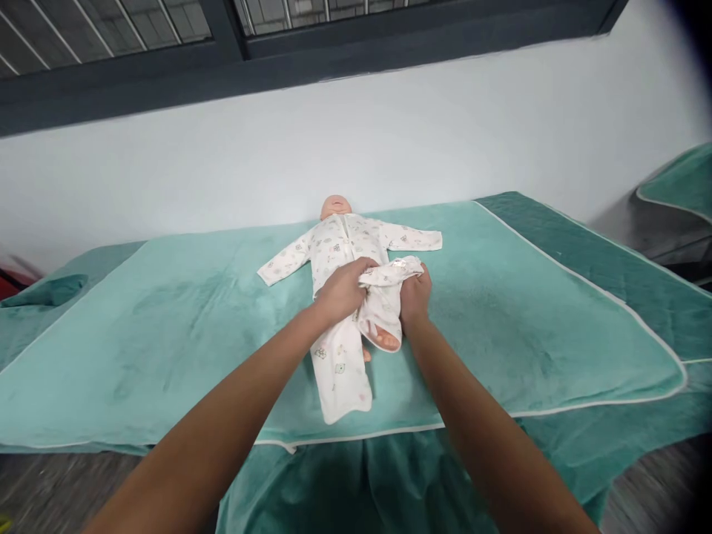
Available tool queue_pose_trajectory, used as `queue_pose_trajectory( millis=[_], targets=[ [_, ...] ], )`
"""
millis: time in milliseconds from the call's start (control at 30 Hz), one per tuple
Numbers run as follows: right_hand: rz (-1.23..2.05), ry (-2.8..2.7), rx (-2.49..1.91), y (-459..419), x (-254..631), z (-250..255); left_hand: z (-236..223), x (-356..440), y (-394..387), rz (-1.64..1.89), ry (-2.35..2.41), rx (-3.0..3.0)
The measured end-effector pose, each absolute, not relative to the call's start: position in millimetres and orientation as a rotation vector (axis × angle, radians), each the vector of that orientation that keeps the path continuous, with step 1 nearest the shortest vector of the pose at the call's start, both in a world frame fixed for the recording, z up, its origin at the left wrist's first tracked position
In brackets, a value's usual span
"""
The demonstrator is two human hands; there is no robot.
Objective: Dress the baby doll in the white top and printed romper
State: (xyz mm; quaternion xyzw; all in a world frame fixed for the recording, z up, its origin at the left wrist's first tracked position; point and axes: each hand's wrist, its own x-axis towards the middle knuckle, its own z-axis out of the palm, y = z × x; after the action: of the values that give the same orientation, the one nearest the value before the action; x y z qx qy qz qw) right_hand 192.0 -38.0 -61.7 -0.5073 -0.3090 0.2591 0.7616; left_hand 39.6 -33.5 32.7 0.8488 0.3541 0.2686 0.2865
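A baby doll (336,205) lies on its back on the green bed cover, head toward the wall. It wears a white printed top (339,241) with both sleeves spread outward. White printed baby pants (340,374) lie over its lower body, one leg stretched flat toward me. My left hand (343,291) is closed on the waist side of the other pant leg. My right hand (416,295) grips the outer side of that same bunched fabric. Between my hands, the doll's foot (386,339) shows inside the leg opening. Part of the other foot (366,354) peeks out beside the flat leg.
The light green cover (183,334) with white piping spreads over a darker green sheet (628,267). Behind the bed stands a white wall (389,141) below a dark window frame (311,55) with bars. Green fabric (681,182) stands at the far right.
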Motion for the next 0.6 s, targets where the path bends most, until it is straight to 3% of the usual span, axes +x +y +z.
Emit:
queue_pose_trajectory(
  millis=[167,367,600],
  targets=[
    [0.8,-0.599,-0.864,-45,189,-57,16,43,-36,0.972,1.096,2.15],
    [0.978,-0.726,-0.729,-83,183,-47,5,15,-48,0.994,1.011,1.674],
    [1.211,-1.124,-1.011,-128,201,-45,-20,4,-47,1.104,0.861,1.697]
  ],
)
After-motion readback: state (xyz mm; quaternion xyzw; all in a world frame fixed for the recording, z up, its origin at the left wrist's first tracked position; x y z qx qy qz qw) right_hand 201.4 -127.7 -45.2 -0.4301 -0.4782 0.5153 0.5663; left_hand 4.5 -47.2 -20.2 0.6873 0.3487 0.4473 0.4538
